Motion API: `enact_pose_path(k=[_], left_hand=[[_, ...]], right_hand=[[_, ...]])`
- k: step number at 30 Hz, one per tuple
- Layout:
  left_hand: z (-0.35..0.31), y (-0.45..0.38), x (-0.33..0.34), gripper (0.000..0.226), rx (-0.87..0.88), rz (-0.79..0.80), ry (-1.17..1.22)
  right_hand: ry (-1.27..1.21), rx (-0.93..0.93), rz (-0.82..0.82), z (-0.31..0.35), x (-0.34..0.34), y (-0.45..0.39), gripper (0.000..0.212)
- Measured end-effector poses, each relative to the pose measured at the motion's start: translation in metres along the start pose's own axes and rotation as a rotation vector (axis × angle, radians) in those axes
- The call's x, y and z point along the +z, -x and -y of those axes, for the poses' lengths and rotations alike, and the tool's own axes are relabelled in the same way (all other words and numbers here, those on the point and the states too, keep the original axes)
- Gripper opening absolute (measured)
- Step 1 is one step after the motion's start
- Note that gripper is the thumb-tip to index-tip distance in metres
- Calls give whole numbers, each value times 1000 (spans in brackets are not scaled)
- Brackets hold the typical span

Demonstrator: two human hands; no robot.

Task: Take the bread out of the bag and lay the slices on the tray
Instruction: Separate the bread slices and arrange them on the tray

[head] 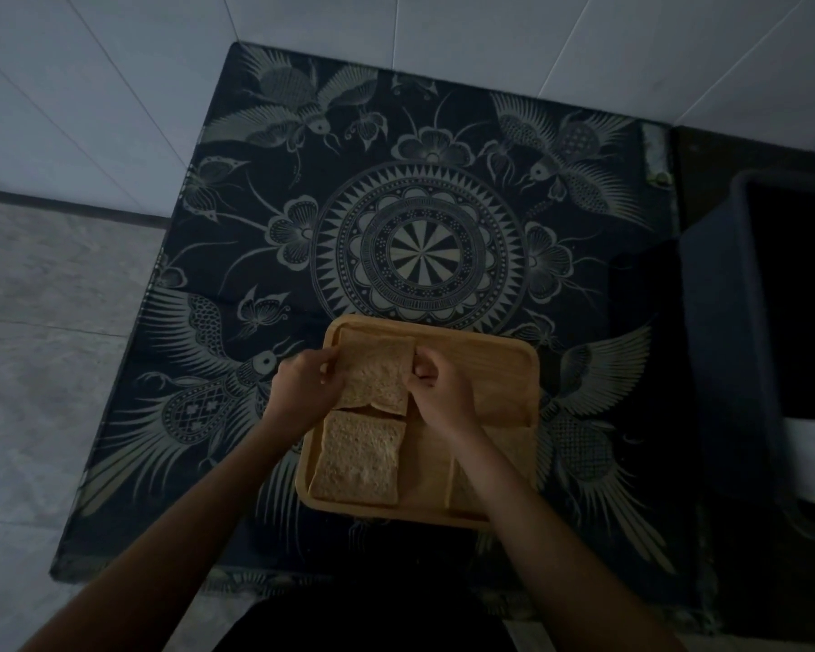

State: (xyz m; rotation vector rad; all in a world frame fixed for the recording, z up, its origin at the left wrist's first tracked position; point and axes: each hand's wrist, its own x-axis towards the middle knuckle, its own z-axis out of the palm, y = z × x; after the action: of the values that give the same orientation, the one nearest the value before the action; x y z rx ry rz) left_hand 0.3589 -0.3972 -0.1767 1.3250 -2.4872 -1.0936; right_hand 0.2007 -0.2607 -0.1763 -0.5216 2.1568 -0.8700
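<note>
A wooden tray lies on the dark patterned cloth in front of me. One bread slice lies flat in the tray's near left part. A second bread slice is over the tray's far left part, its near edge overlapping the first slice. My left hand pinches this slice's left edge. My right hand pinches its right edge. Whether the slice rests fully on the tray I cannot tell. No bag shows in view.
The patterned cloth covers a low table against a white tiled wall. A dark bin stands to the right, close to the table. Grey floor lies to the left.
</note>
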Motion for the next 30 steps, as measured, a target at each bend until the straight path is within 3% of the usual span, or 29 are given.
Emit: enact_pose_path(k=[12,30], left_hand=[[-30,32,4,49,33,27,57],[-82,88,83,59,-86,342,269]], right_hand=[[-11,-55,-92,-29,-66,42,49],[-26,24,-186,-103,-113,97,50]])
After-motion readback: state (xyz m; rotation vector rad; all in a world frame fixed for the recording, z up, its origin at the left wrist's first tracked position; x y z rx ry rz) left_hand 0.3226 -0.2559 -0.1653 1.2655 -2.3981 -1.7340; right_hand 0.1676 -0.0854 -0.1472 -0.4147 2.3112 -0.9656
